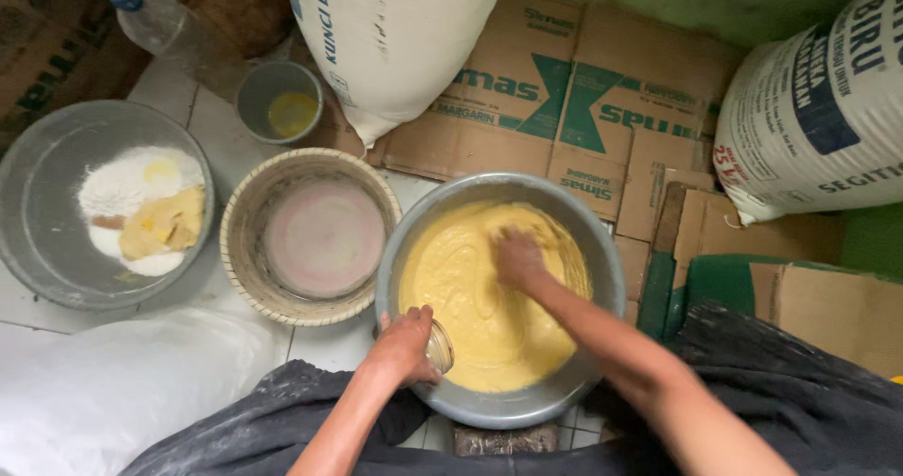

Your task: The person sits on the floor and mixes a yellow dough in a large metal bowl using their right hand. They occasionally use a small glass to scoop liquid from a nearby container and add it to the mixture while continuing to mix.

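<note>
Dark grey cloth [781,382], dusted with flour, covers the person's lap along the near edge, and both bare forearms reach out over it. Just beyond stands a large grey metal bowl [602,250] on the tiled floor [169,90], filled with smooth yellow batter [470,288]. The left hand [406,346] sits at the bowl's near-left rim, fingers closed around a small clear glass [439,347] tipped over the batter. The right hand [519,258] is pressed down into the batter near the middle of the bowl; it is blurred and coated, so whether its fingers are spread or curled cannot be told.

Left of the bowl, touching or nearly touching it, stands a round woven basket [246,250] with a pale pink disc inside. Farther left is another grey basin [38,213] holding white flour [118,189] and a lump of yellow fat [165,222]. Beyond the basket are a small grey cup [254,100] with yellow liquid and a clear plastic bottle [165,24]. Flattened cardboard boxes [564,109] lie on the far side, with one white sack [395,34] at the far middle and another [818,109] at the far right. A white plastic bag [122,382] lies near left.
</note>
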